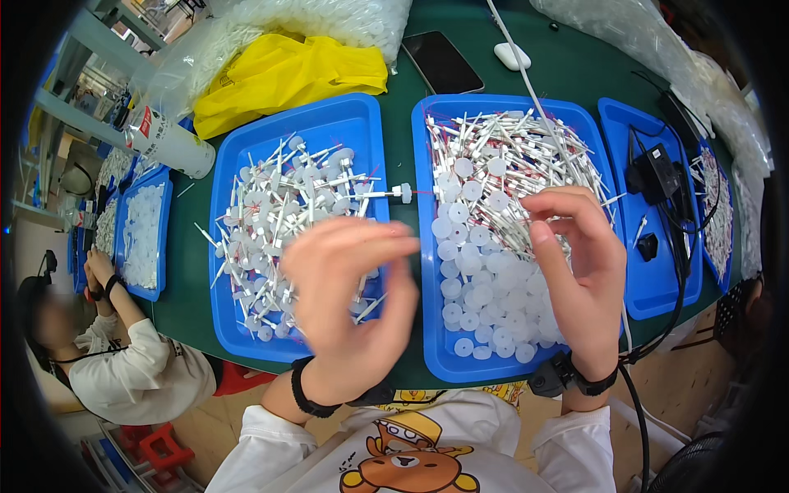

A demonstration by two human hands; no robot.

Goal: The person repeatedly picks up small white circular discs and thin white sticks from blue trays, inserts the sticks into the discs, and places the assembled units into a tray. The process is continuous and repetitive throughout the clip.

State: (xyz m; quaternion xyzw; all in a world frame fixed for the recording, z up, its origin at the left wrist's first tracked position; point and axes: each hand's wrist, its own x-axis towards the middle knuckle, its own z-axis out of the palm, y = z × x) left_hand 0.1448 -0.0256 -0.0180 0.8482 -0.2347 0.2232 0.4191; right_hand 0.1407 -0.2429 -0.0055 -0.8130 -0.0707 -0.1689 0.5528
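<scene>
Discs (489,300) are best taken singly; right hand (588,275) is held loosely parted, left hand (341,308) is blurred, its grip can't be told.

- Illumination: bright, fairly even; shadows soft.
- Glare: pale highlights on the clear bag (649,49).
- Blur: motion smears the left hand (341,316); right hand (590,283) sharper.
- Distortion: table (468,20) edge bends; corners are black.

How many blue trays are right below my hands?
2: the left tray below your left hand, the right tray below your right hand. More trays sit to either side, some maybe hidden.
</scene>
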